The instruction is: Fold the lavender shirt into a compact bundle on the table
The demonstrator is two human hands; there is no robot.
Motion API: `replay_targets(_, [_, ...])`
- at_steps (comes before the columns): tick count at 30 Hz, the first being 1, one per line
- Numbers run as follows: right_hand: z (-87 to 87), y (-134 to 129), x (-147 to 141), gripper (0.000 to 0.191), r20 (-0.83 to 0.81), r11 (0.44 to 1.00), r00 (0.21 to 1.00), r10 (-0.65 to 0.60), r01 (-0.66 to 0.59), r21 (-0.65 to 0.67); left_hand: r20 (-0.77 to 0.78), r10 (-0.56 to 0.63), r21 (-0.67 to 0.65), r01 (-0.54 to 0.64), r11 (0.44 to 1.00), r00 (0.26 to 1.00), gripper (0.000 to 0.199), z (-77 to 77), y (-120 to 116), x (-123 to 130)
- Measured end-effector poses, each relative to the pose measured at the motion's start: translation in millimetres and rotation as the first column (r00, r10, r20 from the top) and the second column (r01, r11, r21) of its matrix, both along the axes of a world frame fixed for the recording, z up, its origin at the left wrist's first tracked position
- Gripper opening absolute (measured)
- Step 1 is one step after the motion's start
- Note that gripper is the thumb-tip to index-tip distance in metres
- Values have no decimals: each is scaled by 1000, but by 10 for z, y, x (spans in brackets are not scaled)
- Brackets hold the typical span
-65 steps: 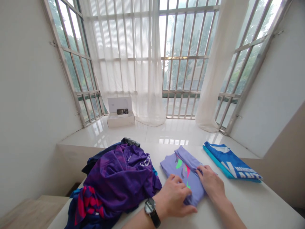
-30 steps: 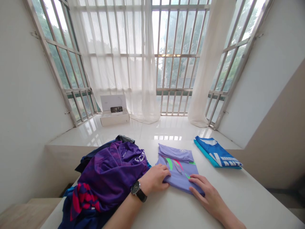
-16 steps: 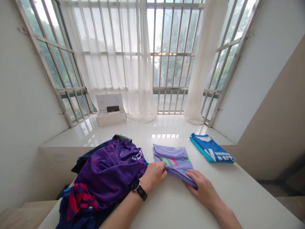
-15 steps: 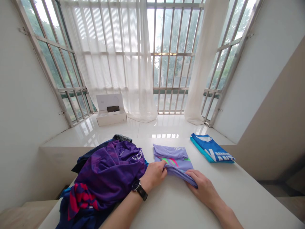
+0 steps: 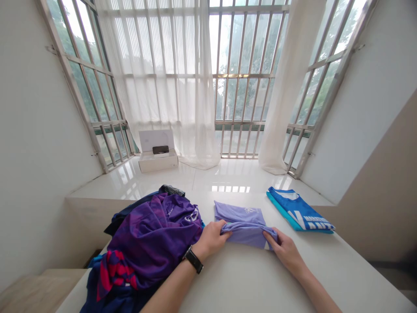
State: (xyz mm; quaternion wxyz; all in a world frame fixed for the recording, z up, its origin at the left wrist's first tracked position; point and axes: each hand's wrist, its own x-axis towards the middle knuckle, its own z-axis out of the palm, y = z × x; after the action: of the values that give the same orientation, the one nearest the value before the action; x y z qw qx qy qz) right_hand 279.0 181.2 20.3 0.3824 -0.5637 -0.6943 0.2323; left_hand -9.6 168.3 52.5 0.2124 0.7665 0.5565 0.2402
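A lavender garment (image 5: 241,213), partly folded, lies on the white table in the middle. My left hand (image 5: 213,238) pinches its near left edge, and a black watch (image 5: 193,259) is on that wrist. My right hand (image 5: 286,250) grips the near right corner between thumb and fingers. Between the two hands a folded layer of the cloth is bunched up, with a small white patch near the right hand. Left of my left hand is a heap of clothes with a purple shirt (image 5: 153,243) on top.
Two folded shirts, blue (image 5: 298,208) over teal, lie at the right of the table (image 5: 325,278). An open white box (image 5: 158,163) with a black phone (image 5: 160,149) stands on the windowsill. White curtains (image 5: 166,87) hang before the barred window.
The near part of the lavender cloth now covers the green and pink print. My right hand has moved slightly up and right with its corner. The whole view has shifted a little.
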Motion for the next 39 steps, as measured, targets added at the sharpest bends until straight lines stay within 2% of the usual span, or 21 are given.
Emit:
replay_targets(7, [30,-57,23,46,35,999,999,-36,37,-38,-16,73,-5,-73,997,997,29,-9,-6,34])
replay_targets(17, [-15,-32,46,47,93,990,988,-123,128,-51,-17,93,-8,-94,996,995,25,-23,-22,32])
replay_targets(24, [21,-24,31,52,142,977,978,-152,170,-127,-102,110,-8,-111,994,989,37,-24,-14,34])
replay_targets(30, [-55,-10,42,47,216,959,947,-236,263,-104,-184,114,9,-114,993,976,41,3,-31,37])
replay_targets(34, [-17,77,72,43,291,973,941,-172,208,-97,-208,120,26,-117,993,971,38,13,-58,40])
replay_targets(39, [94,305,54,40,396,981,916,-54,124,-151,-196,123,51,-115,992,973,23,2,-63,34])
